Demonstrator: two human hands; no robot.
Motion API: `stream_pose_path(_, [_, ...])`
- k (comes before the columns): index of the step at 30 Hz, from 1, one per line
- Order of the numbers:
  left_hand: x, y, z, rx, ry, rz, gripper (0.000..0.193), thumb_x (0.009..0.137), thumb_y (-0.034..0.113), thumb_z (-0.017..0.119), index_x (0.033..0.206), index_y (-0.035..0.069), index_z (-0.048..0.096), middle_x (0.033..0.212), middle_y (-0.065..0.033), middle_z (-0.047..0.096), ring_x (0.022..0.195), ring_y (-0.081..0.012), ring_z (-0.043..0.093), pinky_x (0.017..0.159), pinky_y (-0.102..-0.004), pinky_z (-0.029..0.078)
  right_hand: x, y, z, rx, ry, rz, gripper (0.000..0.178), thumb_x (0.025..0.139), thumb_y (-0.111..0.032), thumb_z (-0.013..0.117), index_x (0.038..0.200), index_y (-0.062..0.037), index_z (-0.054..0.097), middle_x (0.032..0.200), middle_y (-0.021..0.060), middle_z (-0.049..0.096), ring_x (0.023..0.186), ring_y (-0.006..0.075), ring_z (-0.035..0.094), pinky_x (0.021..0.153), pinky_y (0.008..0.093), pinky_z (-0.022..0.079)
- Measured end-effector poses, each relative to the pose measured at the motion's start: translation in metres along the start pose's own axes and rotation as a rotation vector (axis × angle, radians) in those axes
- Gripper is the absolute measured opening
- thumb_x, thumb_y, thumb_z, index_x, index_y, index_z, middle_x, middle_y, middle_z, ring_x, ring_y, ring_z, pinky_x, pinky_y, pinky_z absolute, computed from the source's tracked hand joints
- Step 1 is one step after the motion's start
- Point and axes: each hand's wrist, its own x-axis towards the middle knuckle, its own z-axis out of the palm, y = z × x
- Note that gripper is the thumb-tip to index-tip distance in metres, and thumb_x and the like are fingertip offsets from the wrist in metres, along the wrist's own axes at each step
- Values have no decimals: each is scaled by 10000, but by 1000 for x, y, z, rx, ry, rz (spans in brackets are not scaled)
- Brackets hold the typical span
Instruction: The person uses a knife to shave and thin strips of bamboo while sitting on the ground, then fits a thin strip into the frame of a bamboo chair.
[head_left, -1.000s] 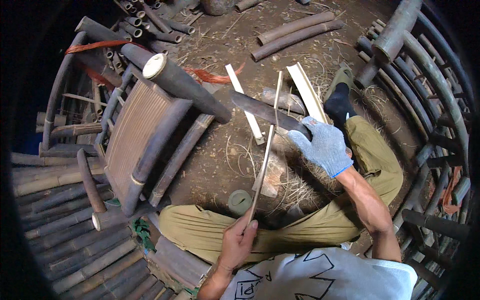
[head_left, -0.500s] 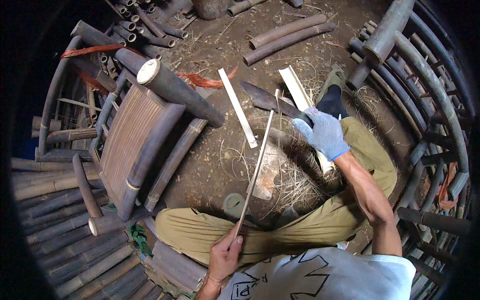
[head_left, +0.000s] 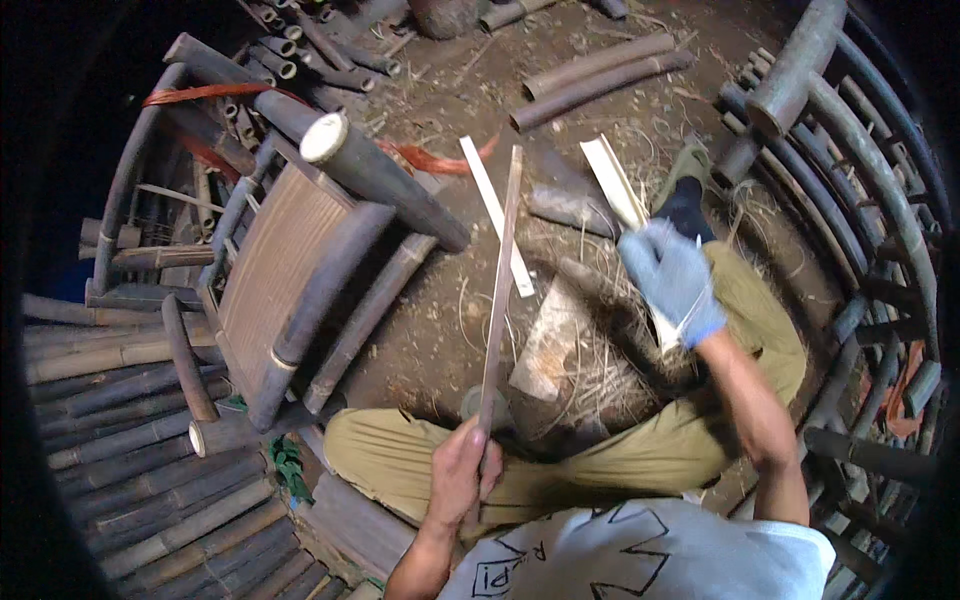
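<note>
Bare left hand (head_left: 462, 478) with fingers closed around near end of long thin bamboo strip (head_left: 499, 290), strip rising away over the ground, gloved right hand (head_left: 673, 280) fisted on a handle, bamboo chair frame (head_left: 290, 270) at left, dark poles (head_left: 600, 72) beyond

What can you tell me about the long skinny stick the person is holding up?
The long stick is a thin, flat strip that looks like split bamboo, pale brown and straight. It stands nearly upright in the picture, leaning slightly to the right at the top. The bare left hand grips its lower end; its upper end is free, reaching up past a paler strip lying on the dirt ground. The gloved right hand does not touch it. It looks whole, not bent or cracked.
</note>
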Motion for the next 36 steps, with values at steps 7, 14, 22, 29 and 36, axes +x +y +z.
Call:
stream_pose_path(7, [70, 40, 52, -188, -15, 102, 275, 1076, 243, 450, 1113, 19, 607, 561, 0, 469, 379, -74, 387, 343, -234, 326, -76, -65, 18, 33, -231, -258, 405, 832, -473, 739, 790, -81, 647, 687, 157, 630, 658, 370, 655, 603, 461, 515])
stream_pose_path(14, [61, 37, 63, -91, 31, 118, 350, 1076, 251, 463, 1329, 36, 573, 555, 8, 470, 368, -74, 386, 332, -238, 322, -65, -53, 32, 8, -93, -206, 379, 843, -441, 733, 851, -69, 657, 727, 182, 645, 684, 395, 655, 604, 464, 519])
stream_pose_path(22, [13, 16, 46, 1, -65, -22, 441, 1074, 238, 466, 1474, 53, 473, 558, 18, 463, 398, -62, 389, 362, -227, 313, -10, -8, 23, -111, 97, -36, 432, 933, -496, 626, 974, -69, 674, 806, 209, 696, 767, 416, 687, 683, 482, 543])
stream_pose_path(29, [-18, 3, 11, -12, -185, -18, 434, 1078, 194, 463, 1490, 57, 453, 537, 26, 432, 411, -54, 374, 384, -222, 316, 11, 20, -2, -213, 142, -48, 450, 955, -511, 602, 915, -70, 684, 766, 209, 688, 723, 401, 686, 631, 470, 532])
stream_pose_path(36, [-21, 2, 0, -9, -147, -59, 434, 1074, 182, 465, 1484, 42, 458, 540, 12, 463, 408, -54, 385, 383, -221, 325, -19, -13, 1, -179, -88, -463, 417, 964, -452, 596, 996, -40, 660, 862, 204, 687, 829, 409, 675, 741, 482, 536])
